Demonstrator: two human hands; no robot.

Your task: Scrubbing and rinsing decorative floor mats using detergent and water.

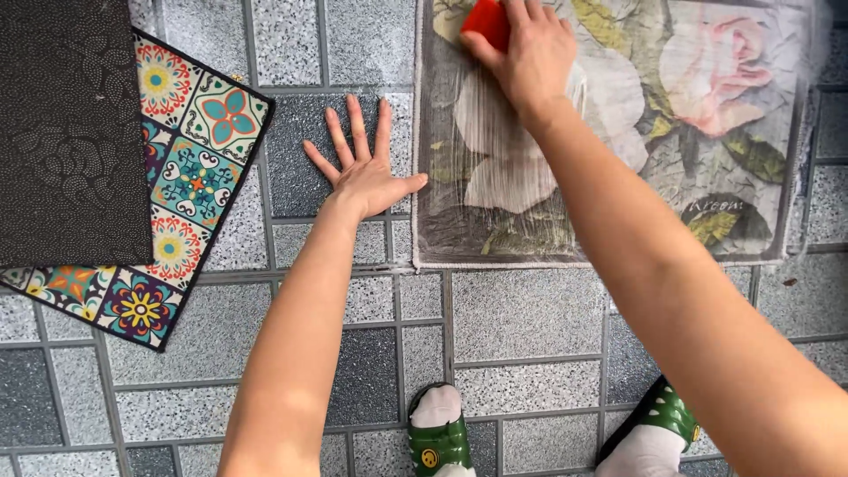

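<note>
My right hand [527, 55] grips a red scrubbing block [487, 21] and presses it on a wet floral mat [724, 168] near the mat's top left part. White soapy streaks cover the mat below the hand. My left hand [364, 168] lies flat on the grey tiled floor [521, 314], fingers spread, just left of the mat's edge, the thumb reaching the border.
A colourful patterned mat [190, 168] lies at the left, partly covered by a dark brown mat [66, 132]. My feet in green sandals [439, 442] and white socks stand at the bottom, the second sandal [662, 420] to the right.
</note>
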